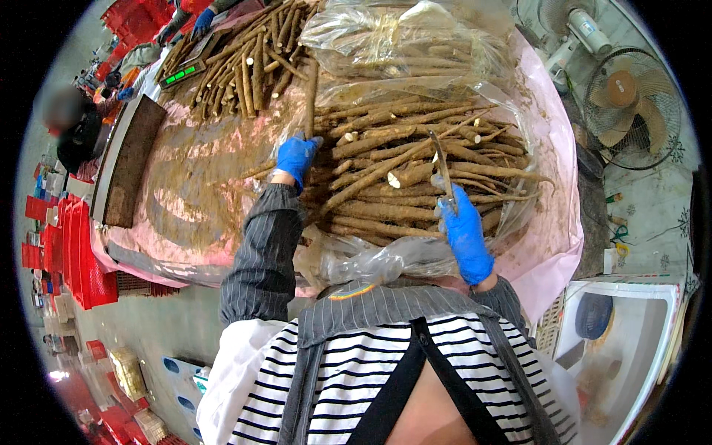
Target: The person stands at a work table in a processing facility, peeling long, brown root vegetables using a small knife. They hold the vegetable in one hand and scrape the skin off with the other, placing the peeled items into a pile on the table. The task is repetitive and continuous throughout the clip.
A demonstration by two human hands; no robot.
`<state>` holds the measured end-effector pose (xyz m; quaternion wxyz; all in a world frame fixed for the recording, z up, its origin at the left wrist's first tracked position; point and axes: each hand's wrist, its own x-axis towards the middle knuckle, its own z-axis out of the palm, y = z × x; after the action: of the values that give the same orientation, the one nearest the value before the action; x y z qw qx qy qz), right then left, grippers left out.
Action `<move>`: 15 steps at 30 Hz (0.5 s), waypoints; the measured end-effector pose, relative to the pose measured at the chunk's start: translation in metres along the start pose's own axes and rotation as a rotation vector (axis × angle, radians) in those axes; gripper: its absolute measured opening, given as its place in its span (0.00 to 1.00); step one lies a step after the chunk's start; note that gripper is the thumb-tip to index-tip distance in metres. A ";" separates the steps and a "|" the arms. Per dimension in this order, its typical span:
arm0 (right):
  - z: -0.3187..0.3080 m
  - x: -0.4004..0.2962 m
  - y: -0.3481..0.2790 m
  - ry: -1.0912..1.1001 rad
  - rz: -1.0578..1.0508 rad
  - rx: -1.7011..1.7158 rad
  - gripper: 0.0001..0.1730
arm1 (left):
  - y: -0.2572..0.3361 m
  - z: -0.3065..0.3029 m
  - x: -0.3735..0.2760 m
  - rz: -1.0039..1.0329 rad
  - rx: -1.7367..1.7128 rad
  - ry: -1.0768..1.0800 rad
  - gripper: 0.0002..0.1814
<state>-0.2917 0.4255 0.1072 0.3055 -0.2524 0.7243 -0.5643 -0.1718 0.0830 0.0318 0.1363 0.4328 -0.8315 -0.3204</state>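
My left hand [296, 158], in a blue glove, is closed around the lower end of a long brown root vegetable [311, 100] that looks like Chinese yam. That root points away from me across the table. In my right hand [464, 236], also gloved in blue, is a knife [440, 158] with its blade pointing away from me. Under and beyond the blade lies a heap of similar brown roots [389, 211] in an opened clear plastic bag [384, 258]. Several roots there show pale cut ends.
Cut roots [253, 72] are piled at the far left beside a digital scale [181, 77]. A second bag of roots [411, 53] lies beyond. A trough-like box [127, 161] borders the soil-strewn pink sheet [556, 228]. Fans [634, 105] stand right; a co-worker's gloved hand [203, 23] is far left.
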 end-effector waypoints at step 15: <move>0.024 0.015 -0.039 0.167 -0.626 -0.312 0.22 | 0.070 -0.024 -0.069 0.414 -0.300 0.136 0.18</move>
<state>-0.2836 0.3895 0.1389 0.0155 -0.4584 0.7119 -0.5319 -0.1639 0.1582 0.0988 0.3172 0.2488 -0.8346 -0.3754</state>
